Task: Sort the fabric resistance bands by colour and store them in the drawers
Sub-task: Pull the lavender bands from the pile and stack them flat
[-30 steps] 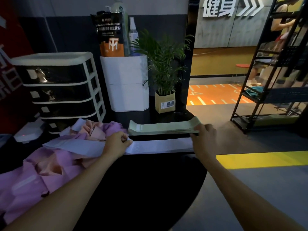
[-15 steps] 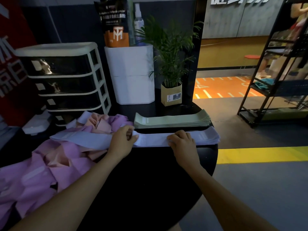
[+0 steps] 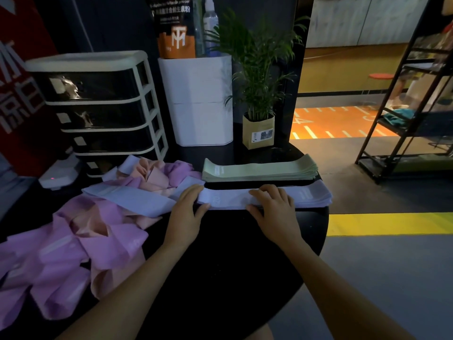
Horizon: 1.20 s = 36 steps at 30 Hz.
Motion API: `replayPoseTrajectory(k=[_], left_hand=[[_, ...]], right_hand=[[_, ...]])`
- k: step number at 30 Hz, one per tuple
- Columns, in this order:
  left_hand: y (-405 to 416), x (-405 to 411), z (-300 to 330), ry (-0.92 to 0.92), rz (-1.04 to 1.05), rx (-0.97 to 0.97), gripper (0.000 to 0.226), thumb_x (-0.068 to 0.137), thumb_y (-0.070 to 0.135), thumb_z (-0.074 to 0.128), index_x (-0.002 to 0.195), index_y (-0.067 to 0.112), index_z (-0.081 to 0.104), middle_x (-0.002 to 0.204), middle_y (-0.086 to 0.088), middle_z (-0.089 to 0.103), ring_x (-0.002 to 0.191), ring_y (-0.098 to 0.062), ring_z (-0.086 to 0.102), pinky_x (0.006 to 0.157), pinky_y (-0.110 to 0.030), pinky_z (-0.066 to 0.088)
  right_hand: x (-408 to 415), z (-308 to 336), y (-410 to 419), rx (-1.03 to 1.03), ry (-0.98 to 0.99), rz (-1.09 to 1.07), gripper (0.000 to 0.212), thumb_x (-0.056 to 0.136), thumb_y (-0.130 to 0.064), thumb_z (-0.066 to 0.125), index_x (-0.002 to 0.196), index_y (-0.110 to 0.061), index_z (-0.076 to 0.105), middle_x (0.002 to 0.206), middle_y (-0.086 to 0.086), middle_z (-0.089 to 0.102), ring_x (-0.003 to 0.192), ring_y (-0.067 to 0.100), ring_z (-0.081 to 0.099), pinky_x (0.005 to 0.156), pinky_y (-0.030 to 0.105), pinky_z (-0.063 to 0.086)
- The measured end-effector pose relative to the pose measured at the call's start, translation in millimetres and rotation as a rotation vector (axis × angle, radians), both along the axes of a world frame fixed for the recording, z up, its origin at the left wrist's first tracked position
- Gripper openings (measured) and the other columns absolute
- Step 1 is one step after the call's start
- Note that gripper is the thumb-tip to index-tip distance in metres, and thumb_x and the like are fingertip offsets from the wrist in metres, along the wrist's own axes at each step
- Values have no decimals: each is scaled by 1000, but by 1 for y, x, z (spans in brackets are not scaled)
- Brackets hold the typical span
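Note:
A flat stack of pale lavender bands [image 3: 311, 196] lies along the black round table [image 3: 232, 253]. My left hand [image 3: 186, 207] rests on its left end, thumb against the front edge. My right hand [image 3: 272, 204] lies flat on the stack's middle, fingers spread. Behind it sits a neat stack of green bands [image 3: 259, 170]. A loose lavender band [image 3: 132, 200] trails left over a jumbled heap of pink and peach bands [image 3: 73, 244]. The white-framed drawer unit [image 3: 98, 106] with dark drawers stands at the back left, drawers closed.
A white container [image 3: 203, 101] holding a pouch and spray bottle stands behind the green stack, beside a potted plant [image 3: 258, 128]. A small white device [image 3: 58, 173] sits left of the drawers. A black metal shelf [image 3: 404, 106] stands on the floor to the right.
My right hand slid left from the stack's right end to its middle. My left hand stayed at the left end and its fingers flattened. The camera moved closer.

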<state>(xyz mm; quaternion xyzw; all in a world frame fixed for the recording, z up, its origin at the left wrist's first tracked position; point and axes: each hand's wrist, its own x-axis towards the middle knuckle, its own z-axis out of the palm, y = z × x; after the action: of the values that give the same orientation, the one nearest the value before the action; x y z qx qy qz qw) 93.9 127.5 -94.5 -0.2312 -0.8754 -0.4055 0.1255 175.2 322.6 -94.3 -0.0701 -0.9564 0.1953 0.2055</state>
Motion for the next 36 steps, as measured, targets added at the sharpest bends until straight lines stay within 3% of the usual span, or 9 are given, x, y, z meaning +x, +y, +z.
replayPoseTrajectory(k=[4,8,12,18,24,33,36], left_hand=[[1,1,-1,-60,19,8,45,92,15,56,135,7,45,137,-8,51,125,-21,46,95,-14,26],[0,1,-1,-72,25,25,44,93,14,54,135,6,46,136,-8,52,124,-20,48,93,-11,25],[-2,-2,-1,-88,16,35,45,91,14,58,134,6,47,135,-8,53,124,-20,48,97,-15,28],[-3,-3,-2,-129,-33,60,49,90,10,59,137,10,44,135,-4,52,121,-16,49,94,-13,30],[-2,-5,-2,-142,-50,34,49,93,3,50,140,11,39,141,-6,46,118,-3,38,93,-7,23],[-4,-3,-1,-147,-50,33,49,91,2,52,138,11,42,142,-4,45,130,-16,42,98,-9,23],[-5,3,4,-163,-64,94,45,91,1,52,134,11,47,136,-8,51,124,-21,48,103,-18,32]], right_hand=[[-1,-1,-1,53,-10,9,39,93,-43,49,127,-24,53,133,1,45,127,22,37,106,37,23],[-4,0,-3,96,-7,50,46,91,-47,50,128,-21,52,135,3,44,129,24,37,107,37,24],[-24,14,-7,180,-174,184,62,87,-55,52,139,-24,38,143,1,35,133,21,30,110,33,18],[-64,32,-26,170,-440,282,85,78,-60,61,144,-19,28,146,5,32,136,26,29,111,42,20],[-74,37,-34,62,-472,284,70,76,-47,70,134,-19,43,132,5,38,129,28,33,102,41,29],[-69,36,-33,30,-451,262,78,78,-47,69,142,-22,34,144,4,33,135,27,28,108,41,25],[-67,41,-35,15,-373,257,64,82,-40,67,137,-21,42,137,9,39,129,30,36,106,44,32]])
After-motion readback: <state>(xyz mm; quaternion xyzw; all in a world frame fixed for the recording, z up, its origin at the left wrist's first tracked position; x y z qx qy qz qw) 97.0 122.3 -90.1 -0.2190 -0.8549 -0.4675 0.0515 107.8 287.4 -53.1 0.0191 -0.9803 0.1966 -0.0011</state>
